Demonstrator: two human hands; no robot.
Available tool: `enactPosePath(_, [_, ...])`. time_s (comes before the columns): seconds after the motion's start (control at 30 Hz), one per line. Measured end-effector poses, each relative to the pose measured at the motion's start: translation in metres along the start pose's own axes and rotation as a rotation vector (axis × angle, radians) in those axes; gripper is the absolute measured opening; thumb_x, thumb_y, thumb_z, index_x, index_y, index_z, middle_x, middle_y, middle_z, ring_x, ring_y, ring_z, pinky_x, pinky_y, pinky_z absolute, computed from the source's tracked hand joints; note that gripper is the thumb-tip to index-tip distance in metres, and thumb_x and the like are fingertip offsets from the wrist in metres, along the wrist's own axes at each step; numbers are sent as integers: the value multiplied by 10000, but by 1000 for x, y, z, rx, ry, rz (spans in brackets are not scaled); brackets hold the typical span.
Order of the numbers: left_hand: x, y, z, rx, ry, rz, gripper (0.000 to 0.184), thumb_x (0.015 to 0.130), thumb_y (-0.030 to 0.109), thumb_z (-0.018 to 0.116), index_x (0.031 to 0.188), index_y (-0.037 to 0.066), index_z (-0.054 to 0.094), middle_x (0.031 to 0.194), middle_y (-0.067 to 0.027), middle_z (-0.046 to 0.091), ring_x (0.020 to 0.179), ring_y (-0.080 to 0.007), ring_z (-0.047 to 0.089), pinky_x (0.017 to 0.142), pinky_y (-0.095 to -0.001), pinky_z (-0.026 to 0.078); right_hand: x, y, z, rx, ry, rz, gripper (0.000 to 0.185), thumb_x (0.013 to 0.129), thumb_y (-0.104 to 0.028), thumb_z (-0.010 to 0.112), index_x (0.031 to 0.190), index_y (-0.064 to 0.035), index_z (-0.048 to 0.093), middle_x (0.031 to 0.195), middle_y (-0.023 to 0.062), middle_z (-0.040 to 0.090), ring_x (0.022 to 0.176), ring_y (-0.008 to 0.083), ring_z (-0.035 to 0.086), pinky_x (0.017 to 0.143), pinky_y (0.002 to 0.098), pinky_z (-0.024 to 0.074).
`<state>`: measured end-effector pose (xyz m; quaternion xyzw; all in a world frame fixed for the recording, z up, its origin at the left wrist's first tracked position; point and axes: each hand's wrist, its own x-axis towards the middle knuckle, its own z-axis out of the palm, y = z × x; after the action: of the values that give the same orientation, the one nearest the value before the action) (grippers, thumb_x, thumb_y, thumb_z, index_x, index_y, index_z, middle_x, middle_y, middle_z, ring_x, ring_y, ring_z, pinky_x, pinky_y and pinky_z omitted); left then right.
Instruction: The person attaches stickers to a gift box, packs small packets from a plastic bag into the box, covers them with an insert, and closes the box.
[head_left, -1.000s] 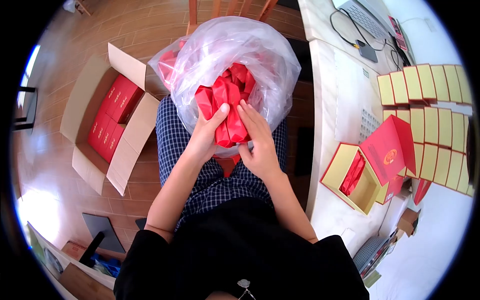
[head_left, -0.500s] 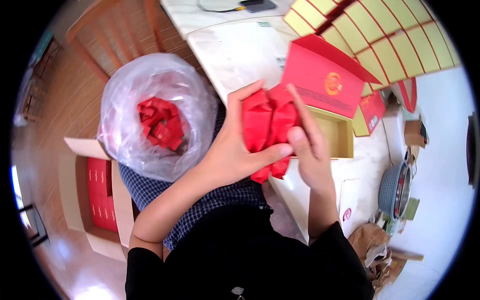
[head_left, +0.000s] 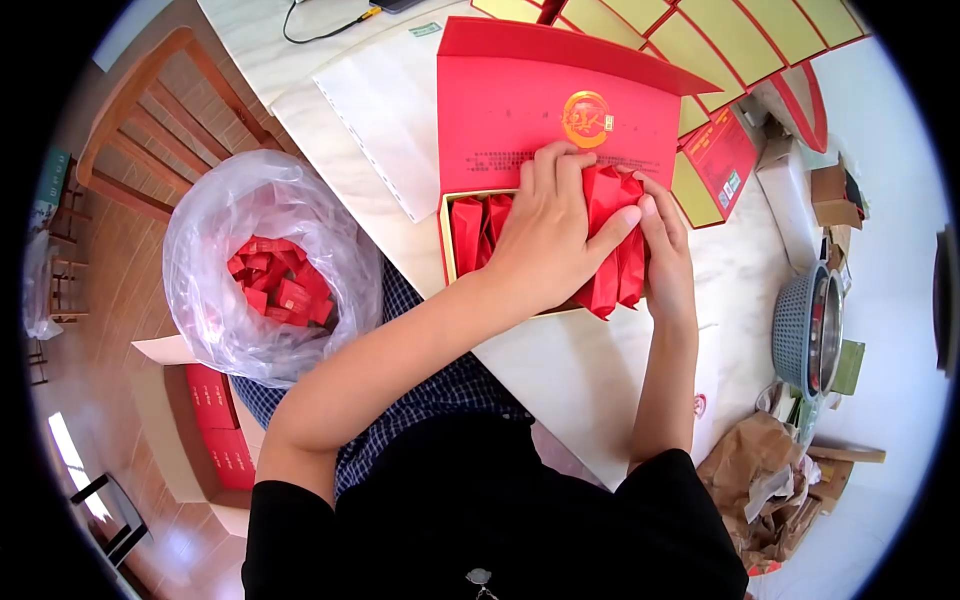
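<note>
An upright gift box with a raised red lid [head_left: 500, 110] and gold-coloured tray [head_left: 447, 245] stands on the table. Red foil packets [head_left: 467, 232] fill its left end. At its right end, my left hand [head_left: 545, 225] and my right hand [head_left: 668, 255] squeeze more red packets [head_left: 606, 255] between them. Those packets stand partly above the tray's front edge, tilted. My left fingers wrap over the back, while my right hand presses their right side. The middle of the tray is hidden behind my left hand.
A plastic bag [head_left: 190, 260] of red packets [head_left: 285, 290] sits at left. Below it, a carton [head_left: 165, 430] holds red boxes [head_left: 222, 440]. Yellow-and-red boxes [head_left: 690, 60] line the table's back. A grey basket [head_left: 797, 325] and brown paper [head_left: 750, 480] lie at right.
Both hands have carried the bunch of red packets to the gift box, where they are now at its right end. The view has shifted, and packets in the box's left end now show.
</note>
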<state>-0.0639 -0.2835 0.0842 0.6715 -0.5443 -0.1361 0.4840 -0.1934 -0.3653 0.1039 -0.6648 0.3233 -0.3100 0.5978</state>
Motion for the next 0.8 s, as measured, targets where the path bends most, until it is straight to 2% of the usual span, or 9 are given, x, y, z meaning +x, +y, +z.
enactPosePath(0.03, [-2, -2, -1, 35, 48, 23, 548, 904, 404, 568, 1203, -39, 446, 1204, -214, 431, 1122, -374, 417, 980, -447, 344, 0, 10, -1, 82, -21, 36, 348, 992, -234, 477, 1252, -10, 536, 1198, 80, 574, 1131, 144, 512, 984, 284, 390])
enactPosePath(0.17, [-6, -11, -10, 246, 83, 52, 387, 906, 370, 553, 1023, 1, 541, 1052, -131, 527, 1005, -303, 449, 890, -408, 338, 1, 15, -2, 10, -89, 86, 394, 964, -274, 547, 1245, 2, 546, 1172, 73, 587, 1083, 135, 527, 957, 274, 399])
enactPosePath(0.27, [-7, -13, -18, 222, -42, 6, 337, 916, 344, 543, 999, 18, 566, 1008, -112, 547, 995, -294, 458, 891, -406, 341, 1, 18, -3, -59, -91, 119, 421, 958, -292, 557, 1258, 1, 538, 1147, 70, 596, 1064, 133, 535, 945, 271, 407])
enactPosePath(0.37, [-9, -16, -13, 180, 89, 62, 309, 918, 329, 539, 996, 33, 581, 977, -95, 560, 966, -282, 465, 878, -399, 345, 1, 13, -1, -155, -137, 74, 435, 956, -302, 558, 1265, 4, 534, 1145, 75, 596, 1075, 130, 525, 961, 272, 395])
enactPosePath(0.5, [-8, -15, -15, 214, 41, 26, 288, 908, 306, 565, 1038, 50, 583, 985, -90, 550, 954, -271, 471, 862, -392, 351, 1, 14, 4, -207, -113, 75, 450, 957, -286, 559, 1299, -1, 495, 1057, 87, 635, 979, 137, 574, 875, 275, 451])
enactPosePath(0.6, [-7, -21, -7, 346, 72, 56, 283, 867, 254, 624, 1070, 62, 580, 1000, -80, 531, 951, -260, 480, 837, -376, 364, -2, 13, 11, -408, -68, 153, 389, 945, -251, 588, 1217, 13, 501, 917, 109, 664, 821, 178, 630, 739, 288, 493])
enactPosePath(0.67, [-5, -25, -6, 553, 58, 130, 338, 824, 214, 665, 1112, 67, 567, 1015, -77, 514, 951, -252, 484, 809, -357, 374, -4, 14, 21, -548, -73, 59, 313, 925, -217, 622, 1079, 21, 487, 808, 124, 659, 673, 228, 633, 628, 311, 495])
enactPosePath(0.7, [-3, -24, -7, 549, 62, 128, 338, 824, 214, 665, 1112, 67, 567, 1015, -77, 514, 951, -252, 484, 809, -357, 374, -2, 8, 22, -587, -103, 77, 292, 909, -200, 644, 977, 18, 463, 811, 151, 651, 671, 258, 624, 630, 323, 494])
enactPosePath(0.8, [-1, -20, -18, 542, -5, 106, 413, 795, 212, 686, 1149, 52, 548, 1034, -93, 511, 974, -262, 487, 819, -365, 388, 0, 12, 19, -609, -104, 24, 290, 925, -216, 620, 1016, 28, 493, 798, 164, 644, 665, 260, 614, 633, 344, 491])
